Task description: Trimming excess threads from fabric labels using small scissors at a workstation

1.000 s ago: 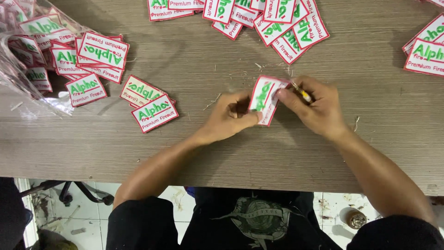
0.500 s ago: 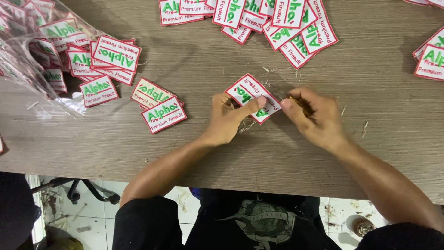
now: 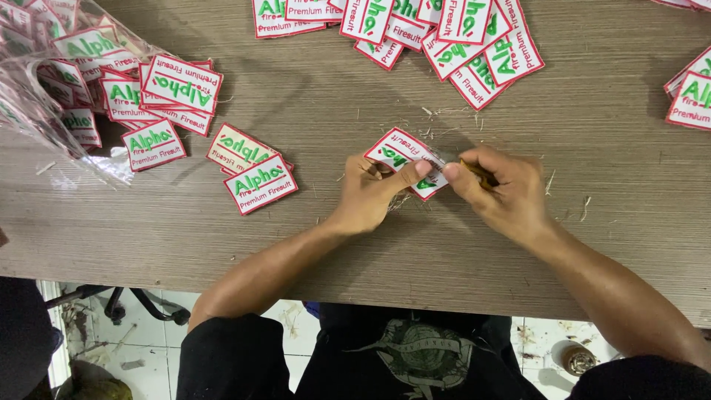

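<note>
My left hand (image 3: 374,194) pinches a white embroidered patch (image 3: 400,150) with a red border and green lettering, held flat just above the wooden table (image 3: 607,192). My right hand (image 3: 503,194) is closed around a small yellow-handled tool (image 3: 478,172) whose tip meets the patch's right edge, next to my left thumb. Most of the tool is hidden inside the fingers. Loose thread scraps (image 3: 437,115) lie around the patch.
Two matching patches (image 3: 252,167) lie left of my hands. A heap of patches (image 3: 148,92) spills from a clear plastic bag (image 3: 44,89) at the far left. More patches (image 3: 444,33) sit at the top centre and the right edge (image 3: 692,92).
The patch has been turned in my left hand from upright on its edge to lying flat. Both hands have stayed at the same spot on the table.
</note>
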